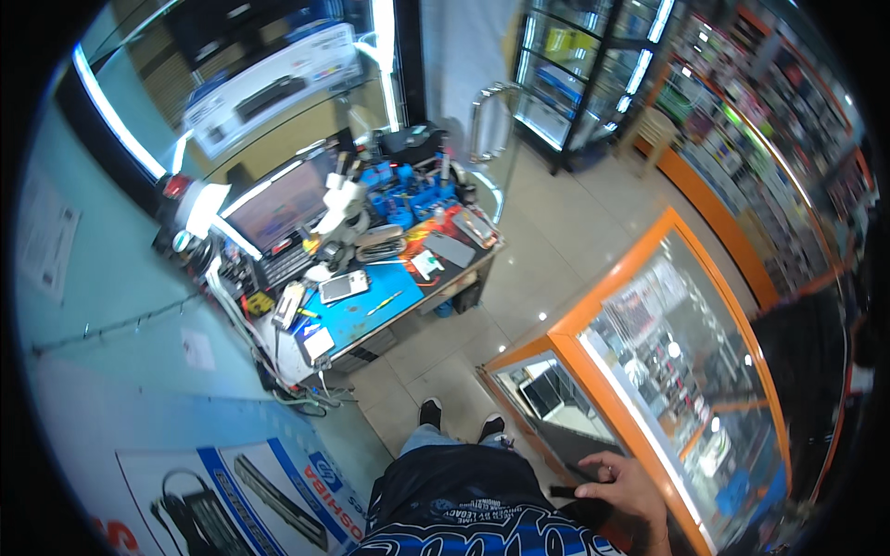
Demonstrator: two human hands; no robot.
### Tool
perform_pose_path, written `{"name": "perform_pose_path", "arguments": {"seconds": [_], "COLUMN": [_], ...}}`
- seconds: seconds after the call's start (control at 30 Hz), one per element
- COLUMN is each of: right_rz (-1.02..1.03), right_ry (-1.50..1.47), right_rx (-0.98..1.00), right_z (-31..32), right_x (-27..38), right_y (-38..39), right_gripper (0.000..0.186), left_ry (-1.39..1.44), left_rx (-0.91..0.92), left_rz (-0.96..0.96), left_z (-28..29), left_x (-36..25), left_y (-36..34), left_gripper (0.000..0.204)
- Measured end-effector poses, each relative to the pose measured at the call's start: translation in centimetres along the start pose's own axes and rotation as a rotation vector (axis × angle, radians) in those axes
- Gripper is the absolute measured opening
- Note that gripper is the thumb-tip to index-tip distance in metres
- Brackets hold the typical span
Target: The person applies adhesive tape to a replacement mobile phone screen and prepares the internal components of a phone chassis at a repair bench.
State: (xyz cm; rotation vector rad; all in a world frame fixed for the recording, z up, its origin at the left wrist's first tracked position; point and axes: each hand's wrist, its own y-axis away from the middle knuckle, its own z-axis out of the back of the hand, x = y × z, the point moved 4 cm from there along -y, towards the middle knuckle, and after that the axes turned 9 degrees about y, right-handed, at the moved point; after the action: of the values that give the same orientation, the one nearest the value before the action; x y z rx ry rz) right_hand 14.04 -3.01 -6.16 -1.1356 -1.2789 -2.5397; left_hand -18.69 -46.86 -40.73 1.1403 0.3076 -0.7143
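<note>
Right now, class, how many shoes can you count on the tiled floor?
2: the left shoe and the right shoe, both at the wearer's feet; others could be hidden behind the orange-framed glass counter.

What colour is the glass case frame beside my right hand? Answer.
The frame is orange, clearest in the head view.

From my remote station I read this as a small electronics shop with a repair corner. The cluttered surface (289, 350) carries a laptop (283, 201), what looks like a white microscope (343, 206), a smartphone (344, 287) and a blue work mat (352, 322). I take the selling side from the orange-framed glass display case (607, 280), the lit black cabinet (598, 69), the stocked orange-based showcase (732, 232) and a power-adapter poster (209, 510).
</note>
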Motion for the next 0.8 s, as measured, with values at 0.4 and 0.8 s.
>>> {"name": "perform_pose_path", "arguments": {"seconds": [0.4, 0.8], "right_rz": [0.002, -0.018], "right_ry": [0.523, -0.491], "right_rx": [0.639, 0.340], "right_z": [0.1, -4.1], "right_x": [-4.5, -4.2], "right_y": [-4.1, -10.1], "right_gripper": [0.054, 0.018], "left_ry": [0.687, 0.280], "left_rx": [-0.201, 0.236], "left_rz": [-0.173, -0.537], "left_z": [2.4, -3.2], "left_x": [-0.6, -3.5], "left_y": [25.4, 26.7], "left_gripper": [0.014, 0.036]}}
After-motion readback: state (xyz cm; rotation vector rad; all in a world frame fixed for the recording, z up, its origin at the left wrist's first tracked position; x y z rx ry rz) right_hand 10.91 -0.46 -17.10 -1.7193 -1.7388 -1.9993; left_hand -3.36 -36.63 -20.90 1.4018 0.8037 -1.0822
